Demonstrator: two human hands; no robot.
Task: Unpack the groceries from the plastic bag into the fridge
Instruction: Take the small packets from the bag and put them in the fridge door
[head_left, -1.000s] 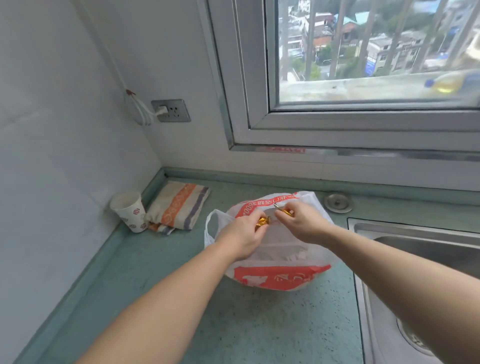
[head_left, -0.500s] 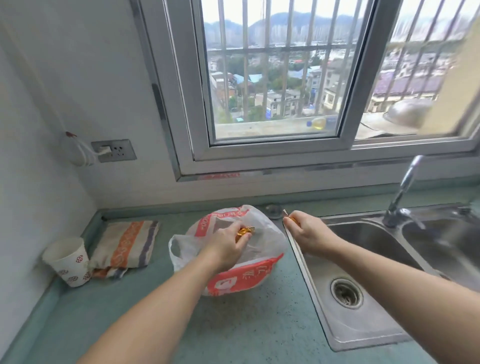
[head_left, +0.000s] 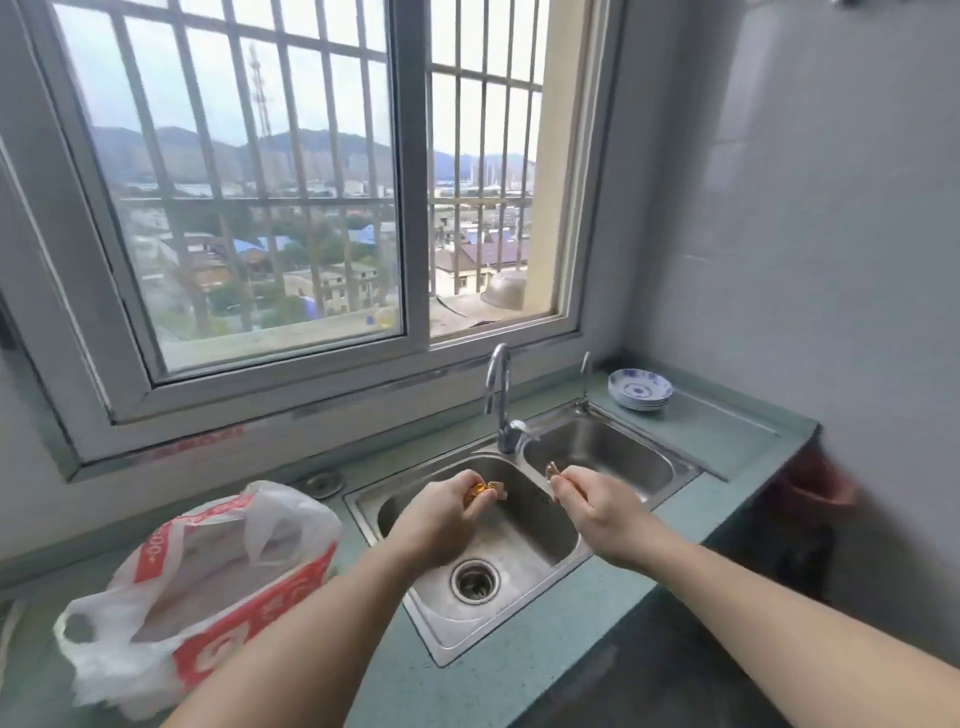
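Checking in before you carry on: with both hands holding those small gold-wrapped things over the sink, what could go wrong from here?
1. The left hand and right hand each pinch a small gold-wrapped item above the sink; a slip could send one toward the open drain.
2. The plastic bag sits unheld near the counter's front edge and may slump.

— Count?
— Plastic bag (head_left: 202, 587), lower left: one. Sink (head_left: 519, 613) basins, centre: two. Taps (head_left: 501, 395): two. Stack of bowls (head_left: 640, 389), right: one. Hands: two.
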